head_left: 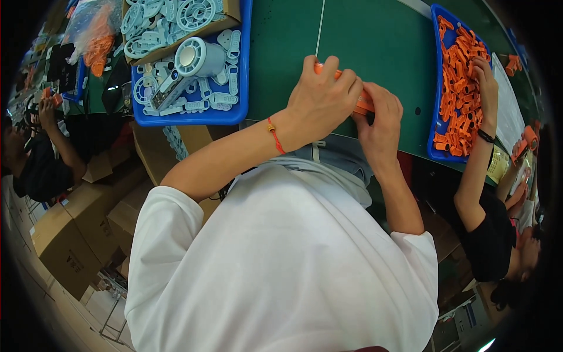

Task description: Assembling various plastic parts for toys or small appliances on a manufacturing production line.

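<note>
Over the near edge of the green table, my left hand (pixel 326 97) and my right hand (pixel 380 120) meet around an orange plastic part (pixel 365 103). Fingers of both hands wrap it, so only pieces of it show between them and above my left knuckles. Its full shape is hidden. A blue tray (pixel 243 88) to the left bears light-blue plastic parts (pixel 224 101) and a pale-blue handheld fan-like piece (pixel 199 57) with a round head. On the right stands another blue tray (pixel 437 100), filled with small orange plastic parts (pixel 460 76).
A cardboard box (pixel 231 23) of light-blue parts sits in the left tray. At the right, a co-worker's hand (pixel 485 85) reaches into the orange parts. Another person (pixel 50 152) works at far left. Cardboard cartons (pixel 76 234) stand on the floor below the green table (pixel 281 53).
</note>
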Available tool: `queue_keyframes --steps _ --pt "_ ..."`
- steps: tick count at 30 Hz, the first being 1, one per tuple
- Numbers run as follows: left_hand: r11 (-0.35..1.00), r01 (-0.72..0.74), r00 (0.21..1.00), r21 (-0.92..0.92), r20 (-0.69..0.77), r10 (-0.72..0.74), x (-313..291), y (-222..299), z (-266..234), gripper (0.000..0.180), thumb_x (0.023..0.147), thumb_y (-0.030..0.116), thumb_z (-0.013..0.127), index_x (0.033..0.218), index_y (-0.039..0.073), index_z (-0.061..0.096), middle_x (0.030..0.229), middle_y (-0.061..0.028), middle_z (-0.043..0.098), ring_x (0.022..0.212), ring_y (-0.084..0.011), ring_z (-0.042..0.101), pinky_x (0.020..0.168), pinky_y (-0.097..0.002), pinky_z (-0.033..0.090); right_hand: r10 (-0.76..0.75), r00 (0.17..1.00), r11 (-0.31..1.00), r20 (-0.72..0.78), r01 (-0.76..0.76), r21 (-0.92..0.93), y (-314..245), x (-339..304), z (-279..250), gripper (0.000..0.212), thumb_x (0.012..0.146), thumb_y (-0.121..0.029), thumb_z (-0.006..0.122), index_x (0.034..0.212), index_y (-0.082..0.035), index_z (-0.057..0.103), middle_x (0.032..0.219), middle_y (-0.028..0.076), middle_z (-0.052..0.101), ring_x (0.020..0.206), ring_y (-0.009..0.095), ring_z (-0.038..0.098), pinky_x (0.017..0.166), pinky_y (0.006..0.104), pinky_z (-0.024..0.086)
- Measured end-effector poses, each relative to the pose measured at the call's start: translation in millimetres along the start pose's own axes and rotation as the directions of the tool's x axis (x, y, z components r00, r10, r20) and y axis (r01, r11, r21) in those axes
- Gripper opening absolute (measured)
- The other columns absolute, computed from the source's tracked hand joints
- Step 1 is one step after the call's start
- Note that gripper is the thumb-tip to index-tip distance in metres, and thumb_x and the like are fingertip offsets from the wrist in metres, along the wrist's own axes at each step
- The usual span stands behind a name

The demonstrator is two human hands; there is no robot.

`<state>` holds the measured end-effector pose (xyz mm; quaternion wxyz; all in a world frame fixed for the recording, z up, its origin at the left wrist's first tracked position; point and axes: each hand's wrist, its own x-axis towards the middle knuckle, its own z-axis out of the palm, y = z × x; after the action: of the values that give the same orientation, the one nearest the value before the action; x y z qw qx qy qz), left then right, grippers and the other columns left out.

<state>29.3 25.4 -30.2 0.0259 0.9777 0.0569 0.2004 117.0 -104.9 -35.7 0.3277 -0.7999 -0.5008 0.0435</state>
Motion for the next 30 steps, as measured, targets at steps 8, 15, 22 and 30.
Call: queue_keyframes --steps 8,15,22,30 --pt "0.999 -0.005 1.000 -0.032 -0.016 0.004 -0.8 -2.5 1.7 0.017 0.064 0.014 0.065 0.079 0.006 0.061 0.073 -0.0042 0.054 0.076 -0.0224 0.046 0.065 -0.0389 0.037 -0.031 0.999 0.999 -0.015 0.032 0.024 1.3 6.5 -2.8 0.049 0.064 -0.002 0.073 0.110 -0.006 0.055 0.105 0.008 0.059 0.097 0.026 0.055 0.089 0.0390 0.036" --pt "0.999 -0.053 0.992 -0.007 -0.116 0.052 6.7 -10.2 -12.2 0.031 0.065 0.017 0.067 0.094 0.006 0.059 0.092 -0.0063 0.052 0.091 -0.0256 0.047 0.083 -0.0482 0.038 -0.091 0.982 0.989 0.168 0.109 -0.101 -0.5 19.6 -25.6 0.056 0.063 -0.008 0.076 0.113 -0.003 0.051 0.105 0.013 0.056 0.093 0.030 0.055 0.084 0.0369 0.042" --pt "-0.494 0.266 0.785 -0.827 0.484 -0.387 -13.9 22.2 -7.3 0.052 0.083 0.009 0.062 0.127 0.000 0.037 0.120 -0.0128 0.047 0.111 -0.0220 0.050 0.093 -0.0349 0.043 0.214 0.975 0.932 0.059 -0.222 0.286 -16.1 12.7 -27.8 0.063 0.066 -0.013 0.077 0.119 0.002 0.046 0.110 0.014 0.047 0.098 0.028 0.052 0.085 0.0346 0.044" --pt "-0.389 0.455 0.745 -0.801 0.581 -0.326 -5.5 1.8 -5.6 0.036 0.085 0.001 0.051 0.120 -0.004 0.043 0.109 -0.0098 0.056 0.100 -0.0169 0.058 0.085 -0.0282 0.050 0.195 0.968 0.936 0.156 -0.232 0.265 -26.7 21.8 -25.3 0.076 0.065 -0.010 0.077 0.130 -0.001 0.040 0.118 0.014 0.042 0.106 0.028 0.049 0.088 0.0364 0.044"
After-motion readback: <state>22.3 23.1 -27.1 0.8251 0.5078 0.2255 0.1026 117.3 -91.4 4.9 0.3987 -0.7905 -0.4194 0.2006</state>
